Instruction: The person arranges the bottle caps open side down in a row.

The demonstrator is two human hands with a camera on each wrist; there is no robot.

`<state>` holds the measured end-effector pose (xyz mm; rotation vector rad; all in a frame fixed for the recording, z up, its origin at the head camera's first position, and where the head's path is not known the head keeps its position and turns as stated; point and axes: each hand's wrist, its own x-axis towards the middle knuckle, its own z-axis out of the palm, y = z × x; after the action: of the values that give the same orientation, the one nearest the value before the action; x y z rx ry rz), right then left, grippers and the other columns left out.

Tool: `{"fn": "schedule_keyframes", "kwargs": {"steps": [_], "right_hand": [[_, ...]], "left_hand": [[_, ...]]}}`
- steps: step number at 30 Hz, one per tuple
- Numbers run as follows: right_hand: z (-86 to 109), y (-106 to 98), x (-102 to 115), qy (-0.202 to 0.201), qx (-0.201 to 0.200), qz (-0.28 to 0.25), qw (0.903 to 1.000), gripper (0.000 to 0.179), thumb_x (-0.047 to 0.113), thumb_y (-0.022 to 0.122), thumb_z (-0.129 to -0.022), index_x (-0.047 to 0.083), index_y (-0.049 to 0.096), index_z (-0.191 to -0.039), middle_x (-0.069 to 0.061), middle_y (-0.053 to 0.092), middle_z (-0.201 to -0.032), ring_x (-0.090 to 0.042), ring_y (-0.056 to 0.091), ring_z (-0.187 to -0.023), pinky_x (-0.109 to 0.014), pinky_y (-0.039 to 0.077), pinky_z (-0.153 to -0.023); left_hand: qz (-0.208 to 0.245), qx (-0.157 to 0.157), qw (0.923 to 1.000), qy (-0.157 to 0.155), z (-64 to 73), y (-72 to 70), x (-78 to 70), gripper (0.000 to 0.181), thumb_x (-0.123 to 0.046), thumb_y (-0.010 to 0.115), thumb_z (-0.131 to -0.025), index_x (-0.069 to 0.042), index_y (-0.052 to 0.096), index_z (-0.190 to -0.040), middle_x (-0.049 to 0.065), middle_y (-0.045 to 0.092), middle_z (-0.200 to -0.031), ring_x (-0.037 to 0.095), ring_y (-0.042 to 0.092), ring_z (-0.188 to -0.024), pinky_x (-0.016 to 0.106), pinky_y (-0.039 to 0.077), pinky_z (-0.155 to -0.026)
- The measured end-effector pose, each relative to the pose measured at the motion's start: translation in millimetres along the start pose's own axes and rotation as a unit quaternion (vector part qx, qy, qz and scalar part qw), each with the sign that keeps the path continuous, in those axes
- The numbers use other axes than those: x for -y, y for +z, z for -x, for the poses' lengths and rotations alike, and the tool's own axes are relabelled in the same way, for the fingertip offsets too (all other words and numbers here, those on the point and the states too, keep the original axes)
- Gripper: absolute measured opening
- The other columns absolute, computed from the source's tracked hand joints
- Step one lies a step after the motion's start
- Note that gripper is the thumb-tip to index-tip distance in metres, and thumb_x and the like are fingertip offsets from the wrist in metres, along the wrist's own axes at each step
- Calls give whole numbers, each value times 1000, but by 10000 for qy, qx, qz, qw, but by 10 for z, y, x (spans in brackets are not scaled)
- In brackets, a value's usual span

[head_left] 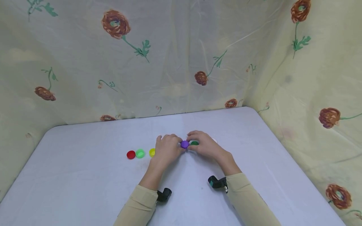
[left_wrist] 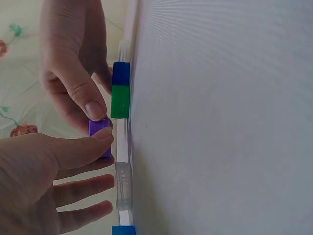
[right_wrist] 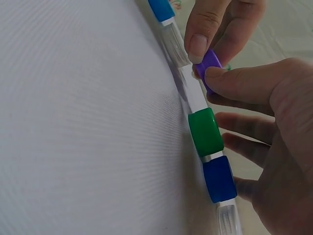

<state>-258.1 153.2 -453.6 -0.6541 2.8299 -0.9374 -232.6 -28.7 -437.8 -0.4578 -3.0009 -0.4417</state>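
Note:
Between my two hands is a small purple bottle cap [head_left: 184, 144], raised above the tabletop in both wrist views. My left hand [head_left: 167, 148] pinches one side of it with thumb and fingers, its other fingers spread out. From the opposite side my right hand [head_left: 205, 145] also pinches the cap. A dark green cap [right_wrist: 206, 132] and a dark blue cap [right_wrist: 220, 179] stand beside the right hand's lower fingers. Near the left hand's fingertips is a clear ridged cap [left_wrist: 123, 186], with a lighter blue cap [left_wrist: 123, 230] past it.
Left of the left hand, a yellow cap [head_left: 152, 152], a light green cap [head_left: 139, 153] and a red cap [head_left: 131, 154] continue the row on the white table [head_left: 85, 188]. Another clear cap [right_wrist: 227, 219] lies past the dark blue one. Flowered cloth [head_left: 175, 62] hangs behind the table.

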Motion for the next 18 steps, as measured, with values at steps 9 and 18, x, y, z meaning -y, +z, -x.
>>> {"fn": "schedule_keyframes", "kwargs": {"steps": [9, 18], "right_hand": [[3, 10, -2, -131, 55, 127, 9998, 28, 18, 70, -89, 6, 72, -114, -15, 59, -139, -35, 50, -136, -51, 34, -117], [-6, 26, -17, -213, 50, 211, 9995, 27, 18, 71, -88, 5, 73, -112, -15, 62, -134, -35, 53, -132, -49, 38, -115]], "left_hand": [[-120, 103, 9999, -29, 1, 26, 2, 29, -34, 77, -86, -19, 76, -111, 4, 74, -114, 30, 66, -110, 66, 36, -109], [-200, 188, 9996, -87, -4, 20, -8, 29, -34, 77, -86, -20, 77, -111, 4, 73, -113, 30, 66, -107, 64, 37, -108]]}}
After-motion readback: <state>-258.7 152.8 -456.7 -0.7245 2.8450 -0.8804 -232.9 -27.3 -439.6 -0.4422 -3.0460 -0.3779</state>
